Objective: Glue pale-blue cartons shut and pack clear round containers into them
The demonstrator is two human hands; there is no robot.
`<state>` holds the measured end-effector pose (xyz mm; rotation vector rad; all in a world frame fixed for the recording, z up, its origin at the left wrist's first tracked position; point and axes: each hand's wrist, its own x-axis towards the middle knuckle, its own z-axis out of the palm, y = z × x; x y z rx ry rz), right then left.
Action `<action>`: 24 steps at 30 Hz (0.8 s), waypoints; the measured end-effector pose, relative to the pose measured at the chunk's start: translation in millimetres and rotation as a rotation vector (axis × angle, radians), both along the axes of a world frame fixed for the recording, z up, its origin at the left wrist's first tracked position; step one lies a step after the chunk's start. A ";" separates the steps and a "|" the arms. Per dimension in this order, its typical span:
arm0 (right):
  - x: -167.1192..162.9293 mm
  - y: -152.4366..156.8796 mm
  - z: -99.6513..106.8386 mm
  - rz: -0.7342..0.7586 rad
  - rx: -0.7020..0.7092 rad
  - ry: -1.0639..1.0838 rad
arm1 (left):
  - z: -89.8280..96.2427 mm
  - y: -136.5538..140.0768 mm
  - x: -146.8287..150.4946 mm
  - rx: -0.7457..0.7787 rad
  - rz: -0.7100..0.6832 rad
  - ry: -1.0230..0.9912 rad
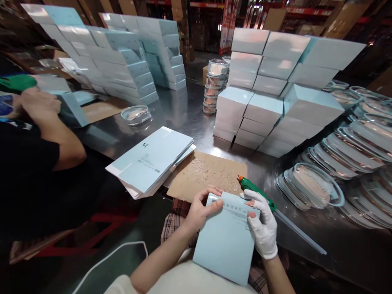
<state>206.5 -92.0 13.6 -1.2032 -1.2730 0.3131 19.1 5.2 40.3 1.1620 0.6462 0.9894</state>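
A pale blue printed carton [225, 245], folded flat or nearly so, rests over my lap, its far edge at the table's front. My bare left hand [203, 210] grips its far left corner, thumb on top. On its right edge, my right hand [261, 222] in a white glove with bare thumb and fingertip closes around the board. Just beyond that hand lies a green glue gun [257, 192] with an orange tip and a long clear glue stick. A brown cardboard sheet [211, 173] spotted with dried glue is in front. Left of it sits a pile of flat pale blue cartons [153, 161].
Stacked white-blue boxes [272, 106] stand at the back right, more boxes [122, 61] at the back left. Glass dishes [318, 185] crowd the right side; another dish stack [214, 85] and a single dish [136, 115] stand farther back. At left, a co-worker's arm [50, 122] handles a box.
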 end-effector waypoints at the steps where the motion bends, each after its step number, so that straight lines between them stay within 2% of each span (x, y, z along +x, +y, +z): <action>1: 2.5 -0.5 0.0 0.005 -0.019 -0.017 | -0.3 0.5 -0.7 0.000 0.000 0.007; 3: 6.6 -5.0 -0.7 -0.026 -0.061 -0.090 | -1.0 4.3 -4.1 0.003 0.047 0.040; 5: 6.1 -14.2 -2.7 -0.142 -0.061 -0.222 | -0.8 12.0 -9.3 -0.029 0.201 0.079; 8: -5.8 -28.1 -9.8 -0.278 0.093 -0.569 | 2.7 26.1 -14.4 -0.161 0.462 0.050; 9: -10.9 -30.0 -13.1 -0.288 0.156 -0.726 | 4.2 29.6 -13.8 -0.195 0.482 0.016; 12: -16.5 -25.2 -21.2 -0.290 0.337 -1.094 | 5.7 33.4 -5.2 -0.223 0.389 -0.031; 14: -6.8 -17.7 -21.2 -0.262 0.411 -1.117 | 2.5 32.0 0.5 -0.178 0.370 0.028; 16: 11.8 -10.3 -12.6 -0.204 0.419 -1.041 | -3.4 30.6 -0.1 -0.029 0.407 0.103; 18: 33.7 -0.8 8.2 -0.177 0.401 -1.003 | -9.4 30.1 -7.5 0.224 0.459 0.167; 20: 54.8 17.5 42.6 -0.253 0.416 -1.020 | -12.9 29.6 -17.4 0.481 0.518 0.207; 22: 74.5 50.5 87.1 -0.450 0.430 -1.053 | -12.5 27.9 -24.5 0.605 0.559 0.184; 24: 94.5 97.5 133.6 -0.679 0.332 -1.068 | -9.6 25.0 -27.1 0.618 0.548 0.141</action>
